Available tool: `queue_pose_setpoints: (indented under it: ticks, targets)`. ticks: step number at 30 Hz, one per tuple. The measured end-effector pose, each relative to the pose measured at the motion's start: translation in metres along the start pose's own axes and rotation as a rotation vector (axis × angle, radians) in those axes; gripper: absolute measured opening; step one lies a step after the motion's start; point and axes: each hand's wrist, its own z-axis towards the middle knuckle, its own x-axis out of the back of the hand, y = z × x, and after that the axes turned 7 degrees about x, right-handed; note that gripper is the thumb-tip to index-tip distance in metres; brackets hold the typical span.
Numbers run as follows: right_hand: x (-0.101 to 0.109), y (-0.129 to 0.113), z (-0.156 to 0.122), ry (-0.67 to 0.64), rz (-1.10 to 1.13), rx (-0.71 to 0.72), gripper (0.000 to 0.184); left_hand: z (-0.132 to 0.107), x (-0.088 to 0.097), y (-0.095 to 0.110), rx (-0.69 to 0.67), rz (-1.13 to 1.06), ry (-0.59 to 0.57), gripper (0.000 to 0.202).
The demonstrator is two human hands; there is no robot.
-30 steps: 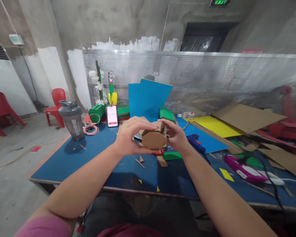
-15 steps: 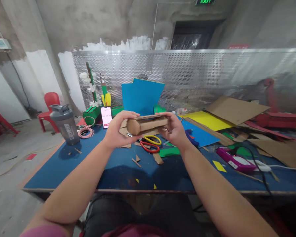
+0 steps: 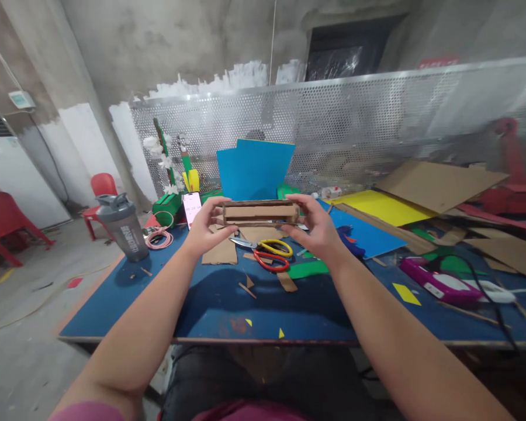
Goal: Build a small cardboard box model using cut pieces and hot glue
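This looks like a rough craft workshop: a bare grey concrete wall [image 3: 179, 41], patchily painted white, rises on the far side behind a perforated metal screen [image 3: 346, 123]; scissors [image 3: 258, 247] and cardboard offcuts [image 3: 220, 252] litter the blue table [image 3: 214, 318]; red plastic chairs [image 3: 11, 219] stand left on a scuffed floor [image 3: 26, 351].

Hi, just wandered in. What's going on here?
A person is holding a long, hollow-looking brown cardboard piece level above a blue tabletop. The left hand has one end in its grip, and the right hand has the other. Metal scissors with red and yellow handles lie on the tabletop, near flat brown cardboard scraps.
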Motion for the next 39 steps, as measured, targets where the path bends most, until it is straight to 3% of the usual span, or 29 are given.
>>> queue_pose_setpoints:
  ticks: [5, 13, 17, 24, 32, 39]
  targets:
    - [0.001, -0.001, 0.000, -0.009, -0.051, 0.048, 0.051, -0.002, 0.002, 0.007, -0.194, 0.213, 0.045, 0.054]
    - [0.000, -0.002, -0.001, -0.068, -0.145, 0.092, 0.045, 0.000, -0.003, 0.032, -0.449, 0.357, 0.090, 0.056]
    - [-0.003, -0.005, -0.002, -0.144, -0.202, 0.107, 0.042, -0.002, -0.011, 0.043, -0.508, 0.347, 0.105, 0.055]
    - [-0.015, -0.009, -0.005, -0.186, -0.142, 0.229, 0.041, -0.006, -0.022, 0.051, -0.492, 0.263, -0.063, 0.056]
    - [-0.019, -0.027, -0.001, -0.129, 0.162, 0.024, 0.025, -0.003, -0.024, 0.048, -0.485, 0.246, -0.176, 0.066]
    - [-0.015, -0.025, 0.000, -0.274, 0.272, -0.169, 0.042, -0.001, -0.022, 0.045, -0.450, 0.245, -0.202, 0.068]
